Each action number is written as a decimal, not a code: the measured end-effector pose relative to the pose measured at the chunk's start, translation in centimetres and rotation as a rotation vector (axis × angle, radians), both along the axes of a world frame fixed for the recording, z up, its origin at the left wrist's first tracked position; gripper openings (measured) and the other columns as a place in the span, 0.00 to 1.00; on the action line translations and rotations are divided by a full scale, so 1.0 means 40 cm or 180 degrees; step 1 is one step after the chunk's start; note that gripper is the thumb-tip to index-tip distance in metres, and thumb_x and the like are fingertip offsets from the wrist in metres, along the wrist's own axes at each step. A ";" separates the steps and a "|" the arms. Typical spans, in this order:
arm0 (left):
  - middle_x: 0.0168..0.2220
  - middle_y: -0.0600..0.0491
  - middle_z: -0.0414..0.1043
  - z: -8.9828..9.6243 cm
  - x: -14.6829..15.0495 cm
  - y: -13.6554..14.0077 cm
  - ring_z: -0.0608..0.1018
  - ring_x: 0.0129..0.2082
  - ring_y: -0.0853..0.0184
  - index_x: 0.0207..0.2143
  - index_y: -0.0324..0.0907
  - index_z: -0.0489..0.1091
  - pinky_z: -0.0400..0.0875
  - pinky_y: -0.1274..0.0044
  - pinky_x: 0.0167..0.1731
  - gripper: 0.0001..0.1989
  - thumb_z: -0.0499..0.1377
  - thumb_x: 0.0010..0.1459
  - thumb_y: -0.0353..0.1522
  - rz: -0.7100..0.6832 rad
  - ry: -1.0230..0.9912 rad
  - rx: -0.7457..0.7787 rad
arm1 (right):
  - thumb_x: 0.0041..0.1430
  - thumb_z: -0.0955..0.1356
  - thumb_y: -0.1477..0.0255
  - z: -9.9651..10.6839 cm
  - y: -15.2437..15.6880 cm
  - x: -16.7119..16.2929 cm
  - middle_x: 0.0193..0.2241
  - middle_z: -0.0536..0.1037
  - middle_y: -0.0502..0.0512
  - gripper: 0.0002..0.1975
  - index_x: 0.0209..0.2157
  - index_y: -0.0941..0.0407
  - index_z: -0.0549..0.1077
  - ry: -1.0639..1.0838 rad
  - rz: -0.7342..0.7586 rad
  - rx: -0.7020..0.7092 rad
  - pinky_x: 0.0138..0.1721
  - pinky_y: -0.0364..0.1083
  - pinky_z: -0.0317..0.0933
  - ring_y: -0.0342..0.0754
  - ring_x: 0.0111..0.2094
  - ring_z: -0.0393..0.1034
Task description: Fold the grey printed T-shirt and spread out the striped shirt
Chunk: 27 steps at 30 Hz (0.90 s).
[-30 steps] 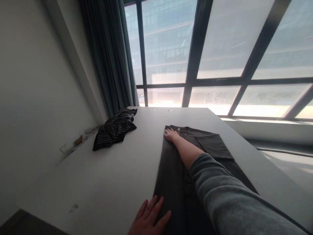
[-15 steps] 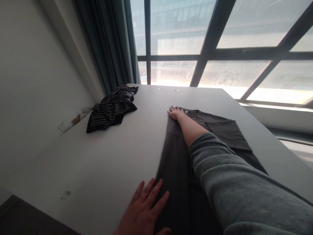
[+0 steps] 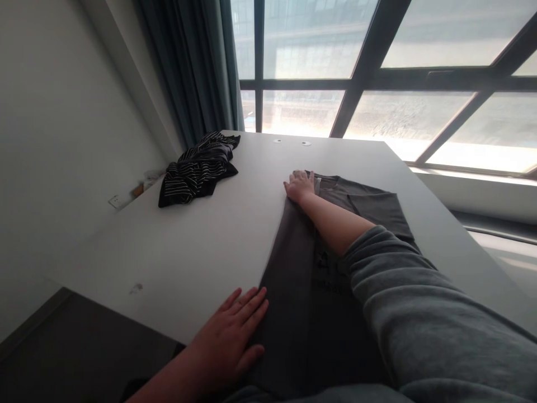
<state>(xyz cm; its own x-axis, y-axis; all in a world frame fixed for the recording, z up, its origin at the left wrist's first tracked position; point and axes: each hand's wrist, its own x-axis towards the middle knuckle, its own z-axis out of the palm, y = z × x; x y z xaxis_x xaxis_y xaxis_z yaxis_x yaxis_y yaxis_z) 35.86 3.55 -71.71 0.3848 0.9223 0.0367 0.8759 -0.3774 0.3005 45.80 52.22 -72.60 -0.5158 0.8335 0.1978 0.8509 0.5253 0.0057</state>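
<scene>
A dark grey T-shirt (image 3: 289,268) lies on the white table (image 3: 210,240), its left side folded inward in a long straight edge. Dark print shows on its front, partly under my right forearm. My right hand (image 3: 299,186) rests on the shirt's far left corner beside the collar, fingers apart and somewhat bent. A pale label (image 3: 318,183) shows just right of it. Close to me, my left hand (image 3: 235,330) lies flat with fingers stretched out, its fingertips at the shirt's left edge. The shirt's near end is dark and partly hidden by my sleeve.
A crumpled black garment with white stripes (image 3: 195,170) lies at the table's far left. Two round white covers (image 3: 306,144) sit near the far edge. Behind stand a dark curtain (image 3: 188,67) and large windows (image 3: 310,50). A wall socket (image 3: 115,200) is at left.
My left hand has moved a little left and more of its forearm shows. My right hand's fingers are more bent at the far corner. The view has tilted slightly down.
</scene>
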 end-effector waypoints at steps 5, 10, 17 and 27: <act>0.77 0.49 0.41 -0.009 -0.005 -0.030 0.53 0.77 0.59 0.77 0.47 0.44 0.46 0.61 0.76 0.38 0.52 0.71 0.47 0.0050 0.0038 0.0169 | 0.74 0.51 0.51 -0.022 -0.220 0.041 0.75 0.42 0.66 0.39 0.76 0.59 0.50 0.0117 -0.0011 -0.0540 0.76 0.66 0.33 0.63 0.77 0.36; 0.77 0.49 0.46 -0.011 -0.005 -0.032 0.58 0.75 0.58 0.75 0.46 0.52 0.52 0.61 0.75 0.37 0.55 0.70 0.47 0.0139 0.0031 0.0292 | 0.73 0.51 0.47 -0.016 -0.429 0.071 0.75 0.38 0.69 0.45 0.77 0.65 0.43 -0.0168 0.0051 -0.0979 0.77 0.62 0.33 0.61 0.78 0.35; 0.76 0.49 0.49 -0.016 -0.003 -0.034 0.61 0.73 0.57 0.74 0.46 0.56 0.54 0.59 0.74 0.35 0.56 0.69 0.46 0.0182 0.0024 0.0368 | 0.72 0.52 0.46 0.000 -0.537 0.078 0.75 0.34 0.65 0.46 0.77 0.65 0.43 -0.0295 0.0083 -0.1191 0.78 0.63 0.30 0.58 0.78 0.31; 0.75 0.52 0.52 -0.004 -0.010 -0.033 0.59 0.74 0.51 0.71 0.55 0.62 0.55 0.54 0.72 0.33 0.61 0.65 0.44 -0.0041 -0.0167 0.0279 | 0.74 0.50 0.47 0.022 -0.536 0.073 0.76 0.34 0.57 0.42 0.78 0.58 0.44 -0.0140 -0.0040 -0.1193 0.78 0.62 0.30 0.54 0.78 0.31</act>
<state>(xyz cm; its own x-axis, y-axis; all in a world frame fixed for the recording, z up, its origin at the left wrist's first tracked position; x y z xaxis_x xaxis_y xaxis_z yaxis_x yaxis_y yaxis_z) 35.47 2.22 -71.87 0.3922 0.9095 0.1376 0.8547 -0.4156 0.3111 48.73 30.78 -71.72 -0.5063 0.8502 -0.1442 0.8606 0.4872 -0.1484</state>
